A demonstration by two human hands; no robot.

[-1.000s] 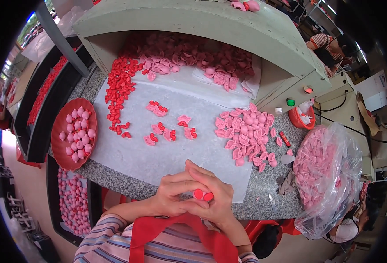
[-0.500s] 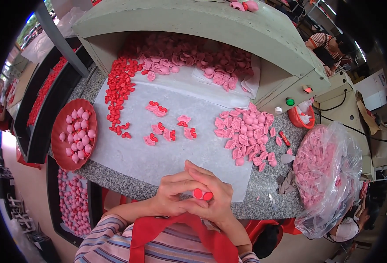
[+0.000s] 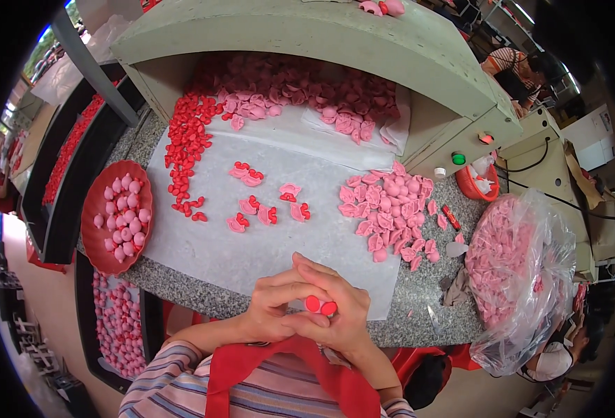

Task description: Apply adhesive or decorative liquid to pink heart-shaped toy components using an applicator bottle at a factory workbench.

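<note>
My left hand (image 3: 277, 305) and my right hand (image 3: 346, 310) are closed together above the near edge of the white paper sheet (image 3: 203, 240). Between their fingers sits a small piece with two red round ends (image 3: 320, 305); the rest of it is mostly covered by my fingers. Farther off on the paper lie several pink shell-like pieces with red parts (image 3: 297, 211). A heap of red pieces (image 3: 185, 150) spreads at the left of the sheet, and a pile of loose pink pieces (image 3: 391, 209) lies at its right.
A grey arched metal housing (image 3: 307, 35) covers more pink pieces at the back. At left stand a red scalloped bowl (image 3: 91, 240) of pink balls and black trays (image 3: 78, 153). A clear bag (image 3: 555, 244) of pink pieces, a small red basket (image 3: 469, 187) and a blade-like tool (image 3: 433, 319) are at right.
The view has shifted very slightly. My hands stay clasped around the red-ended piece, which sits a touch differently between my fingers.
</note>
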